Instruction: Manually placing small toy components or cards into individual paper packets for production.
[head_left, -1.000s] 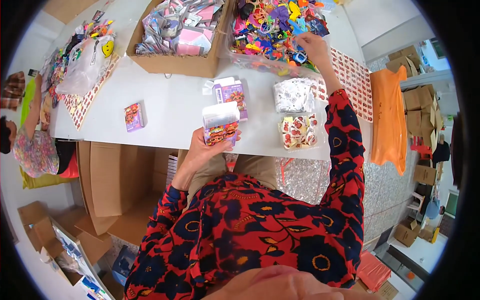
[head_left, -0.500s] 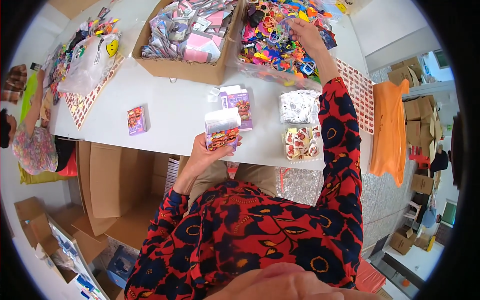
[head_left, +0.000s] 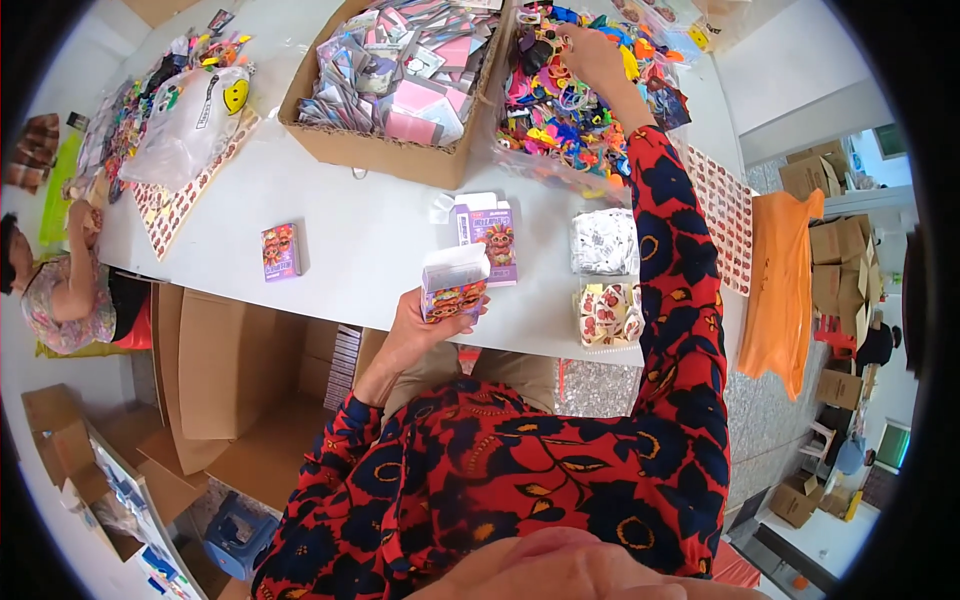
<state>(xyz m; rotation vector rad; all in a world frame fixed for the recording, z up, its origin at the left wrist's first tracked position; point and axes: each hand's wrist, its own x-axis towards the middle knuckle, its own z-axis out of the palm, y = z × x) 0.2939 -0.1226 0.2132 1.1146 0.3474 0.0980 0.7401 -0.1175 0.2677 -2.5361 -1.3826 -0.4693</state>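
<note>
My left hand grips a small purple printed carton with its top flaps up, held above the table's near edge. Just behind it another purple carton lies on the table with its flap out. My right hand is over a clear plastic-lined bin heaped with small colourful plastic trinkets, at its far side beside a black trinket. Its fingers are bent together at the pile, and whatever they pinch is too small to make out. A closed purple box stands apart on the left.
A cardboard box of flat sleeved cards stands at the back. White packets and a tub of stickers sit near my right arm. Sticker sheets and an orange bag edge the right side. A person works at the left.
My right hand has moved left and farther back across the trinkets, toward the black one. My left hand still holds the carton. The view has shifted slightly. The other person's arm has lowered.
</note>
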